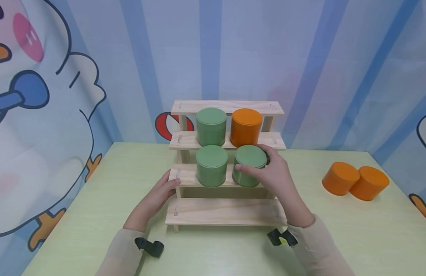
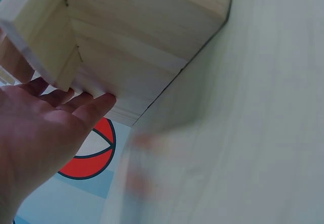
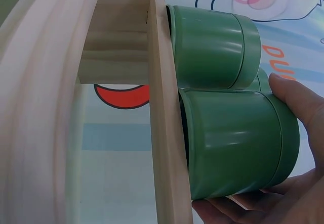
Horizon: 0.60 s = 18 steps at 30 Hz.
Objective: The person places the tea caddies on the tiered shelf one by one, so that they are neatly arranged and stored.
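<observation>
A tiered wooden display rack (image 1: 226, 212) stands on the table. My right hand (image 1: 276, 173) holds a green lidded canister (image 1: 249, 168) at the right of the second tier from the bottom, thumb in front and fingers behind. The right wrist view shows this canister (image 3: 233, 143) upright, its base right at the board. Beside it stands another green canister (image 1: 211, 168). One tier higher are a green canister (image 1: 211, 128) and an orange canister (image 1: 246, 128). My left hand (image 1: 161, 193) grips the rack's left end, thumb on the board; its fingertips (image 2: 104, 102) touch the side wood.
Two orange canisters (image 1: 340, 178) lean close together on the table (image 1: 337, 237) to the right of the rack. Behind the table hangs a blue striped backdrop (image 1: 175, 50) with cartoon figures. The rack's top board (image 1: 226, 106) and bottom board bear no canisters.
</observation>
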Tool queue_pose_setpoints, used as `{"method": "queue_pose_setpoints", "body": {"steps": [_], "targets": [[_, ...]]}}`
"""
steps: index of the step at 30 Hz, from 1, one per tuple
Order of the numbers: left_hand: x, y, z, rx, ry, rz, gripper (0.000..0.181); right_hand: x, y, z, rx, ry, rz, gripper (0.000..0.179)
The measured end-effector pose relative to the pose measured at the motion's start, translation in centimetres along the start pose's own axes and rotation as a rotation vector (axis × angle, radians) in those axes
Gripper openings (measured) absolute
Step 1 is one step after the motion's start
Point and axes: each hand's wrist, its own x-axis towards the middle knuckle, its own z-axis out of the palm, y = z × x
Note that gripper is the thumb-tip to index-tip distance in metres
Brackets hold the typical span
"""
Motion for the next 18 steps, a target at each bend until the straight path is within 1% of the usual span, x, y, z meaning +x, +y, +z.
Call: {"method": "queue_pose_setpoints", "body": {"steps": [13,18], "targets": [[-0.03,0.06,0.05,0.004,0.003,-0.006,0.068,-0.05,-0.05,0.11,-0.008,-0.013,0.003,0.093],[-0.09,0.28,0.08,-0.003,0.003,-0.014,0.068,-0.06,-0.12,0.08,-0.032,-0.022,-0.002,0.094]]}}
